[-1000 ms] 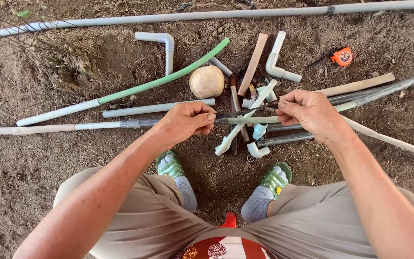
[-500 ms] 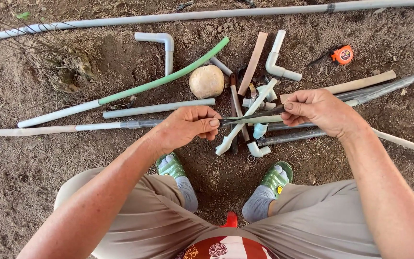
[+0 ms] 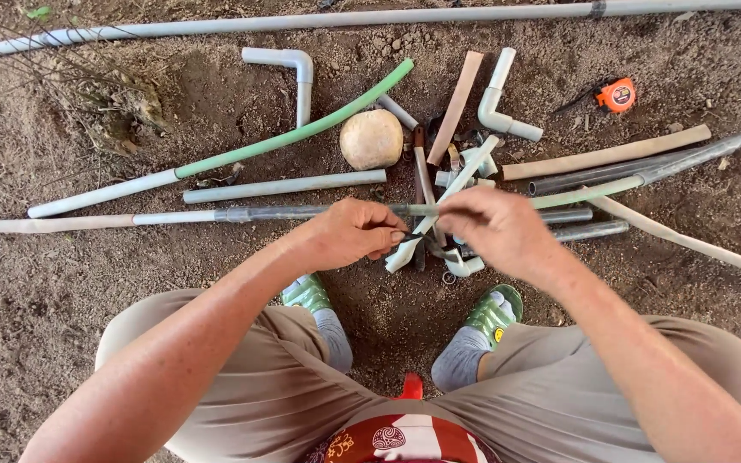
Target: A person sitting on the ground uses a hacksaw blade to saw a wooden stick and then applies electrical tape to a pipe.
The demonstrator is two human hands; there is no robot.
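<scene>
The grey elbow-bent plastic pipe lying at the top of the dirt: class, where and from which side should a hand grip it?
Grip the grey elbow-bent plastic pipe on its longer straight leg, from above. It lies flat on the bare soil, with open ground either side; the bend would probably sit awkwardly in the palm.

- One view only, from a camera worn on the person's head; there is no second view to overlap with it.
- It looks steeply down over the person's own knees and feet to the bare soil (image 3: 62,343) in front of them.
- The lower half of the frame is filled by the thighs and forearms, so the camera sits close above the body.
- The left hand (image 3: 349,233) and right hand (image 3: 495,227) meet near the frame's middle, close to the lens.
- The far edge of the view reaches a long grey pipe (image 3: 302,21) lying across the ground along the top of the frame.
</scene>
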